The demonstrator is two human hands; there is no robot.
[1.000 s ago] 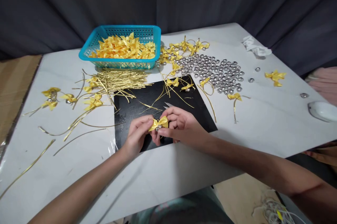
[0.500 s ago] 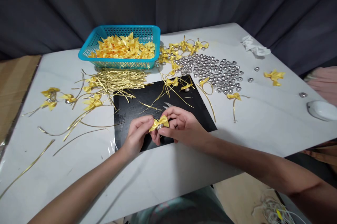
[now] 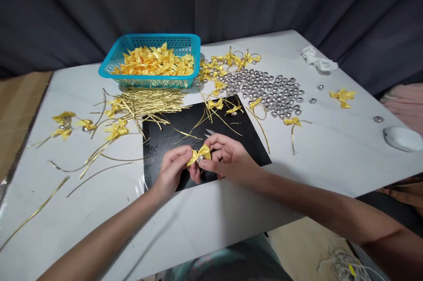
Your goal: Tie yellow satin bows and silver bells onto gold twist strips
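Between my two hands is a yellow ribbon bow (image 3: 204, 152) with a silver bell (image 3: 200, 159) at its middle. My left hand (image 3: 173, 167) pinches the bow's left end between thumb and fingers. From the other side, my right hand (image 3: 228, 157) grips it, thumb close to the bell and fingers curled behind. Both hands are over a black mat (image 3: 158, 142). Pointed metal tips (image 3: 209, 132) poke out beyond my right fingers; the rest of that tool is hidden. Gold cords (image 3: 150, 101) lie in a pile past the mat's left side.
A blue basket (image 3: 148, 79) of yellow bows stands at the back. Right of it are many silver bells (image 3: 274, 91) and finished-looking bows with cord loops (image 3: 231, 58). A crumpled white tissue (image 3: 319, 59) and a white oval object (image 3: 402, 138) lie at the right.
The view has shifted very slightly. Both hands keep hold of the bow in nearly the same place.
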